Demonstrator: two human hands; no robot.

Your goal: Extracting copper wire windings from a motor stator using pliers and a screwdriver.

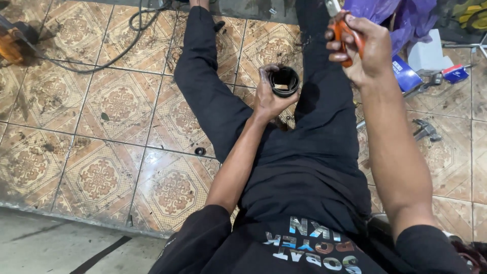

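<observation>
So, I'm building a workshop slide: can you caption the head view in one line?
Seated on a patterned tile floor, left hand holds a black ring-shaped part; right hand grips orange-handled scissors.

Two hands show — a left hand (pixel 271 94) around one black ring (pixel 284 81) and a right hand (pixel 362 48) around one pair of orange-handled scissors (pixel 344 33) — with one small black washer (pixel 200 151), one blue box (pixel 406 73) and one black cable (pixel 101 56) on the tiled floor (pixel 101 127).
</observation>
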